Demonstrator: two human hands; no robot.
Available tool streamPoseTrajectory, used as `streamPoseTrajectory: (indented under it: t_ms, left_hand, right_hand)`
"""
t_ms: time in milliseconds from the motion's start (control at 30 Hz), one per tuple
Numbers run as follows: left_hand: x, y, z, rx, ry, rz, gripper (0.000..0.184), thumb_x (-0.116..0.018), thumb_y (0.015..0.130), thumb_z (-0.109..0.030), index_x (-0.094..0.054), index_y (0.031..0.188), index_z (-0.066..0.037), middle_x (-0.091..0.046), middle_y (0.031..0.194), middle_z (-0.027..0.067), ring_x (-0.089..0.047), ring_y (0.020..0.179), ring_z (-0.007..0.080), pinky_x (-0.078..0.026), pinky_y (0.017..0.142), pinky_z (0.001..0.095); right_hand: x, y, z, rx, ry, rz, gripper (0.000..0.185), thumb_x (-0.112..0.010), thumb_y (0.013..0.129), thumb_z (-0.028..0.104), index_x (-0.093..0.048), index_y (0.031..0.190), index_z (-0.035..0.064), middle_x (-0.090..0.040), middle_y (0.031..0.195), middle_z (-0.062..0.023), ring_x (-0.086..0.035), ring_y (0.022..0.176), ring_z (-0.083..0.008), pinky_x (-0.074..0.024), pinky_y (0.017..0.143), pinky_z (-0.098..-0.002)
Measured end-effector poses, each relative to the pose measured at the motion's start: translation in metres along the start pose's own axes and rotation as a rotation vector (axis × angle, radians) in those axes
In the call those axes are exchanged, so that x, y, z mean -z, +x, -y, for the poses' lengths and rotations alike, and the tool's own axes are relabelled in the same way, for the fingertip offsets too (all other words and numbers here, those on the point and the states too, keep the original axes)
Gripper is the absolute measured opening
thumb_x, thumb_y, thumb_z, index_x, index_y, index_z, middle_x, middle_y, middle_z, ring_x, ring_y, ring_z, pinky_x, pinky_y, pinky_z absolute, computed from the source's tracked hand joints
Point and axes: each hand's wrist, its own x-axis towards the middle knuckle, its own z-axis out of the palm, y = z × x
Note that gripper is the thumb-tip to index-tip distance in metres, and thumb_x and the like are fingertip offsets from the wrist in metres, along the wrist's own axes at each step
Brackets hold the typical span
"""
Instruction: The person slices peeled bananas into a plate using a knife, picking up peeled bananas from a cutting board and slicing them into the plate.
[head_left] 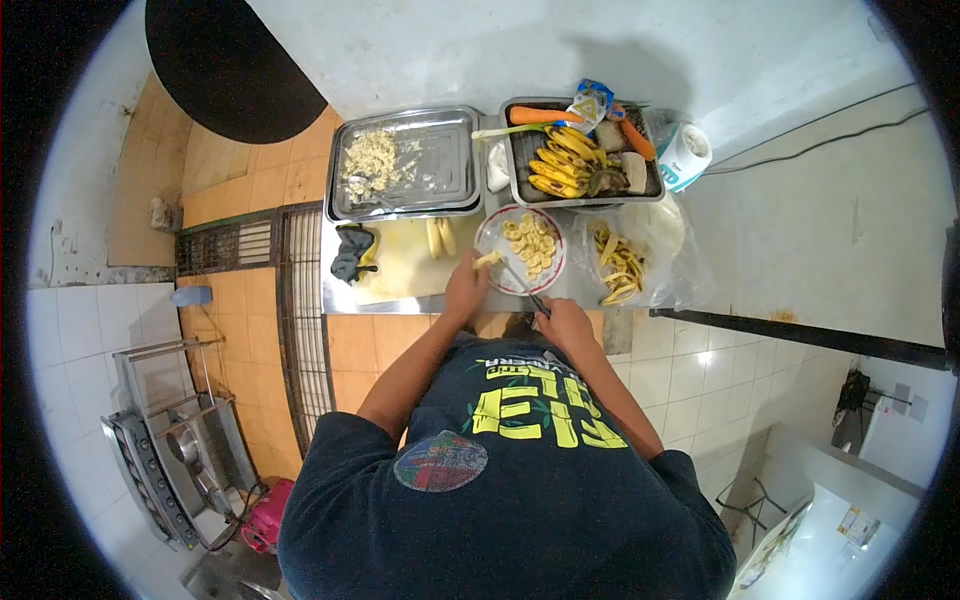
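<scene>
My left hand (pixel 467 288) holds a peeled banana piece (pixel 488 260) at the left edge of a red-rimmed white plate (pixel 484 232). Banana slices (pixel 531 243) lie on that plate. My right hand (pixel 566 326) is closed round the dark handle of a knife (pixel 522 279), its blade reaching over the plate towards the banana piece. Peeled bananas (pixel 440 237) rest on a pale cutting board (pixel 398 262) left of the plate. To the right, banana peels (pixel 620 265) lie on a clear plastic bag (pixel 680 262).
Behind the board is a metal tray (pixel 435 120) with mashed food (pixel 370 163). Another tray (pixel 514 165) holds unpeeled bananas (pixel 562 165), carrots (pixel 540 116) and packets. A white roll (pixel 687 152) stands beside it. A black cloth (pixel 352 252) lies at the board's left.
</scene>
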Motion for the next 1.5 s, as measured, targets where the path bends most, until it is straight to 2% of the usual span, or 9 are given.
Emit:
streamPoseTrajectory:
  t_ms: [567, 667, 767, 867, 967, 1133, 1333, 1433, 1500]
  left_hand:
    - [0.001, -0.001, 0.0, 0.041, -0.024, 0.017, 0.026, -0.059, 0.1, -0.023, -0.048, 0.117, -0.007, -0.067, 0.088, 0.0258, -0.067, 0.079, 0.0443, -0.051, 0.069, 0.0506]
    - [0.001, 0.0, 0.001, 0.051, -0.037, 0.029, 0.026, -0.059, 0.1, -0.023, -0.047, 0.117, -0.007, -0.067, 0.088, 0.0263, -0.066, 0.081, 0.0457, -0.05, 0.069, 0.051]
    - [0.002, 0.0, -0.002, 0.024, -0.034, 0.017, 0.026, -0.059, 0.1, -0.024, -0.047, 0.117, -0.007, -0.067, 0.088, 0.0268, -0.066, 0.081, 0.0471, -0.05, 0.069, 0.0516]
    - [0.001, -0.001, 0.0, 0.008, -0.027, 0.01, 0.026, -0.058, 0.1, -0.024, -0.047, 0.117, -0.008, -0.067, 0.087, 0.0272, -0.066, 0.081, 0.0477, -0.05, 0.068, 0.052]
    - [0.001, -0.002, -0.001, 0.036, -0.03, 0.019, 0.026, -0.058, 0.1, -0.025, -0.048, 0.117, -0.008, -0.067, 0.089, 0.0275, -0.065, 0.083, 0.0478, -0.05, 0.07, 0.0522]
    - [0.006, -0.001, -0.008, 0.061, -0.067, 0.034, 0.027, -0.058, 0.099, -0.027, -0.05, 0.118, -0.009, -0.068, 0.093, 0.0281, -0.065, 0.088, 0.0486, -0.05, 0.074, 0.053]
    - [0.002, -0.001, -0.004, -0.006, -0.002, -0.012, 0.027, -0.059, 0.1, -0.025, -0.047, 0.116, -0.007, -0.066, 0.081, 0.0252, -0.066, 0.077, 0.0454, -0.05, 0.067, 0.0512]
    - [0.003, 0.0, -0.003, 0.105, -0.044, 0.054, 0.028, -0.058, 0.1, -0.029, -0.051, 0.118, -0.009, -0.067, 0.094, 0.0285, -0.065, 0.087, 0.0484, -0.05, 0.074, 0.0529]
    - [0.002, 0.0, -0.003, 0.102, -0.038, 0.054, 0.028, -0.058, 0.099, -0.028, -0.051, 0.118, -0.008, -0.067, 0.095, 0.0286, -0.065, 0.088, 0.0481, -0.05, 0.075, 0.0527]
  right_hand:
    - [0.021, -0.014, -0.008, -0.037, -0.033, -0.13, 0.032, -0.066, 0.088, 0.029, -0.073, 0.112, 0.0088, -0.071, 0.089, -0.0226, -0.07, 0.084, -0.0408, -0.0565, 0.075, -0.0509]
    - [0.021, -0.016, -0.006, -0.021, 0.035, -0.196, 0.025, -0.065, 0.087, 0.026, -0.07, 0.099, 0.0054, -0.068, 0.08, -0.023, -0.066, 0.08, -0.0436, -0.0527, 0.071, -0.0524]
    - [0.03, -0.021, 0.003, -0.035, 0.063, -0.211, 0.025, -0.065, 0.087, 0.027, -0.071, 0.099, 0.0058, -0.068, 0.079, -0.023, -0.066, 0.08, -0.0437, -0.0526, 0.071, -0.0521]
    - [0.036, -0.021, 0.006, -0.033, 0.079, -0.126, 0.035, -0.065, 0.09, 0.031, -0.072, 0.118, 0.0109, -0.071, 0.092, -0.0235, -0.069, 0.085, -0.0423, -0.0561, 0.076, -0.0509]
    - [0.025, -0.019, 0.004, 0.033, 0.132, -0.147, 0.037, -0.065, 0.09, 0.031, -0.071, 0.12, 0.0109, -0.071, 0.091, -0.024, -0.069, 0.084, -0.0428, -0.0559, 0.076, -0.051]
    - [0.023, -0.024, 0.016, 0.06, 0.095, -0.114, 0.038, -0.065, 0.09, 0.031, -0.071, 0.121, 0.0103, -0.071, 0.091, -0.0251, -0.069, 0.085, -0.0425, -0.0558, 0.076, -0.051]
    - [0.024, -0.024, 0.018, 0.1, 0.028, -0.12, 0.036, -0.065, 0.09, 0.029, -0.07, 0.12, 0.0096, -0.071, 0.09, -0.0247, -0.069, 0.084, -0.0419, -0.0561, 0.075, -0.0515]
    - [0.02, -0.022, 0.016, 0.102, 0.02, -0.122, 0.036, -0.065, 0.09, 0.029, -0.07, 0.119, 0.0093, -0.071, 0.09, -0.0243, -0.069, 0.084, -0.0419, -0.0562, 0.075, -0.0518]
    - [0.018, -0.021, 0.015, 0.097, 0.018, -0.12, 0.035, -0.065, 0.09, 0.03, -0.07, 0.119, 0.0091, -0.071, 0.09, -0.0242, -0.069, 0.084, -0.042, -0.0562, 0.075, -0.0519]
